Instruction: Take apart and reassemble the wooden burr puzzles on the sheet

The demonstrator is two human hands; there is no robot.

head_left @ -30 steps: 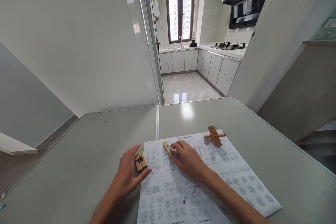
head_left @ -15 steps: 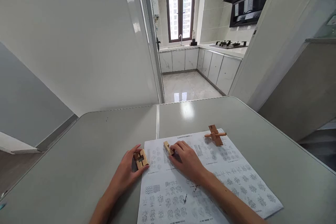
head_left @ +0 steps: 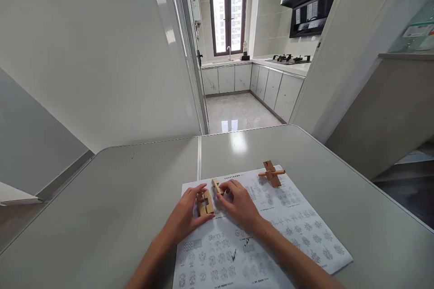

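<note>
My left hand (head_left: 186,212) is closed on a wooden puzzle assembly (head_left: 207,207), a squarish group of fitted blocks with a gap in its middle, thumb at the near edge and fingers at the far one. Just right of it, my right hand (head_left: 240,203) pinches a notched wooden puzzle piece (head_left: 216,185) between thumb and fingers. The two wooden parts are close together but apart, over the printed instruction sheet (head_left: 210,275). My right fingers cover part of the notched piece.
A brown wooden cross-shaped puzzle (head_left: 272,174) with a marked end stands on the sheet's far right part. Sheet and hands are on a grey table (head_left: 135,189) with a pale seam. Beyond its far edge lies a kitchen with a stove (head_left: 290,59).
My left hand has carried the puzzle assembly rightward, from the sheet's left edge to beside the notched piece. My right hand stays at nearly the same spot. The view has shifted slightly.
</note>
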